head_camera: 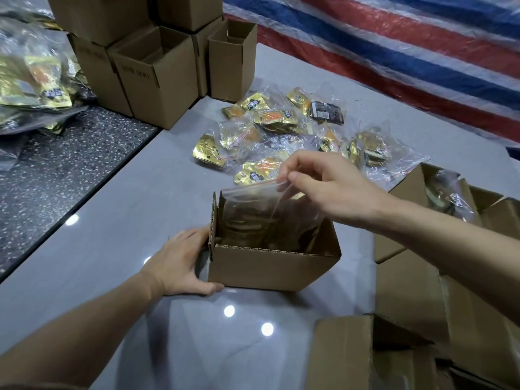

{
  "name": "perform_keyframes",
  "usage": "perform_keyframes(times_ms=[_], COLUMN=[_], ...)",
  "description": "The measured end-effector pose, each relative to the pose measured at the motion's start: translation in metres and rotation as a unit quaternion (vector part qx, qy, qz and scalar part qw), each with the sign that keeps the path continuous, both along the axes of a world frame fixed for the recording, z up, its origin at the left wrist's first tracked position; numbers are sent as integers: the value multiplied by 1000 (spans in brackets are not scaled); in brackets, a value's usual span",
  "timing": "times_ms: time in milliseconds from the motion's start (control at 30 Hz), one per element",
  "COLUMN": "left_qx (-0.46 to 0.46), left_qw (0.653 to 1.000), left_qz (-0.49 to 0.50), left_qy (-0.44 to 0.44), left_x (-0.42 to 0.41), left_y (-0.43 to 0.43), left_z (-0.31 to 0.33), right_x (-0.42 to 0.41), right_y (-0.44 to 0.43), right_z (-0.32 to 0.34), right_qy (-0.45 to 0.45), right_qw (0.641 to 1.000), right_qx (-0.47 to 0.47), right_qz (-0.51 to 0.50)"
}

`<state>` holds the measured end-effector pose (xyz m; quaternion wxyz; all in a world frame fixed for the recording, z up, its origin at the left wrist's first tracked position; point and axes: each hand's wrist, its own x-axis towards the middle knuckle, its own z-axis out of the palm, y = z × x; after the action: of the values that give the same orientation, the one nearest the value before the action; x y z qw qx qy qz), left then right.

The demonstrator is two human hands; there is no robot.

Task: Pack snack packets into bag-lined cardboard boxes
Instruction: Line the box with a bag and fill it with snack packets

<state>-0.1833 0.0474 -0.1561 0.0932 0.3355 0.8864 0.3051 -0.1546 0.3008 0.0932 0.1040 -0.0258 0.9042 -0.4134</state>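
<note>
An open cardboard box (270, 267) stands on the pale floor in the middle of the head view. A clear zip bag (253, 209) with a red seal strip sticks up out of it, with gold snack packets inside. My right hand (329, 181) pinches the bag's top edge above the box. My left hand (183, 263) grips the box's left side, thumb at the lower front corner. Beyond the box lies a heap of gold snack packets (270, 128) in clear bags.
Open cardboard boxes (157, 77) are stacked at the back left. More boxes (416, 299) crowd the right and lower right. A bagged pile of packets (33, 80) lies far left on dark speckled flooring. A red, white and blue striped tarp (394, 52) covers the back right.
</note>
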Motion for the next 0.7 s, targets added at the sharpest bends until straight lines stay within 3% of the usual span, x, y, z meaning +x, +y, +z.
perform_keyframes(times_ms=[267,567,700], left_qx=[0,-3,-6], left_qw=[1000,1000,1000], left_qz=[0,6,3], left_qy=[5,9,14], left_x=[-1,0,-1], left_y=[0,-1,0], left_z=[-3,-5,-5], right_x=[-13,-9,-9], right_y=[22,18,15], right_z=[-11,-3,2], right_qy=[10,11,-24], right_qw=[983,976,982], right_qx=[181,199,143], right_qz=[28,91,123])
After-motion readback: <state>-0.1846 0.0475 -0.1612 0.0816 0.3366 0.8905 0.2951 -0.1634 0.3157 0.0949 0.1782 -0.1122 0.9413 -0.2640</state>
